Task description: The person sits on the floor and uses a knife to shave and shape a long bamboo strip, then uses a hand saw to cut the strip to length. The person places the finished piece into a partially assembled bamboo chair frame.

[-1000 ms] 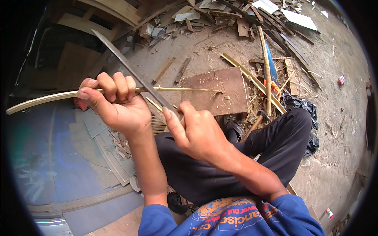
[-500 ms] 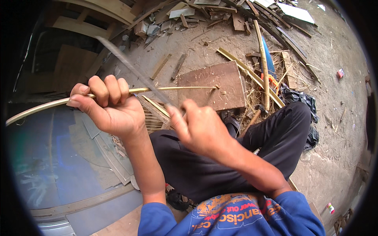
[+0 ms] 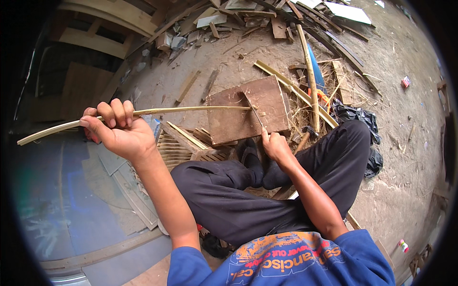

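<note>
My left hand (image 3: 121, 136) is closed around a long, thin bamboo strip (image 3: 186, 109), out to the left of my knees. The strip bows slightly, and its right end lies over a worn brown wooden block (image 3: 226, 126) beyond my feet. In my right hand (image 3: 277, 148) is a knife, held by its handle, which the fingers mostly cover. The long narrow knife blade (image 3: 254, 106) points away from me across the block, crossing the tip of the strip or lying right beside it. A few small shavings sit on the block.
Right of the block lie bamboo lengths (image 3: 298, 90), a pole (image 3: 308, 71), fibres, a hammer (image 3: 309, 129) and black plastic bags (image 3: 358, 119). A slatted wooden frame (image 3: 171, 150) is beside my left knee. Scrap wood (image 3: 276, 26) is heaped at the back; a blue-grey sheet (image 3: 76, 190) lies left.
The knife has swung from across the strip near my left hand, rightward and away, down onto the block. My left hand with the strip has shifted slightly left and lower.
</note>
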Action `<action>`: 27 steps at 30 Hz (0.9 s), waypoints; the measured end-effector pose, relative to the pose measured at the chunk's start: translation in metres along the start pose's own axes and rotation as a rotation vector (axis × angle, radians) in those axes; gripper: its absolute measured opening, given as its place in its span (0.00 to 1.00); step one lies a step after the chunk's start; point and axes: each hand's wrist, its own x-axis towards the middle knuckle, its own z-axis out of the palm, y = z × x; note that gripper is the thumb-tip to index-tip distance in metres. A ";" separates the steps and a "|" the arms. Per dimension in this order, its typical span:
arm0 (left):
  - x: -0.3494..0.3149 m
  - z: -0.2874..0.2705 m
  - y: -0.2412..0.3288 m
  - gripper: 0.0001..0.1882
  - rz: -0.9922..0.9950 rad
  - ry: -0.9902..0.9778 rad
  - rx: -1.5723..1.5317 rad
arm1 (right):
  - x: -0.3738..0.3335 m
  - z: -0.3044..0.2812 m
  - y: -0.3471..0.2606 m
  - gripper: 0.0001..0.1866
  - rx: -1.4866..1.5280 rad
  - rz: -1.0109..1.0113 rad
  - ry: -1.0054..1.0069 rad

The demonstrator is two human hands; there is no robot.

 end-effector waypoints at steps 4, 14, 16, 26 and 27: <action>-0.002 0.007 0.001 0.20 0.010 0.096 0.089 | -0.020 -0.012 -0.040 0.37 0.076 -0.059 -0.086; -0.010 -0.003 0.010 0.31 -0.088 -0.130 -0.091 | -0.115 -0.039 -0.157 0.26 0.272 -0.620 -0.135; -0.011 -0.004 0.013 0.31 -0.094 -0.100 -0.073 | -0.092 -0.024 -0.132 0.28 0.198 -0.524 -0.126; -0.004 0.004 0.008 0.29 -0.062 0.049 0.014 | -0.009 0.002 0.018 0.39 0.019 -0.032 -0.011; -0.004 0.007 0.007 0.29 -0.062 0.074 0.041 | -0.011 -0.002 0.009 0.39 0.062 -0.046 -0.024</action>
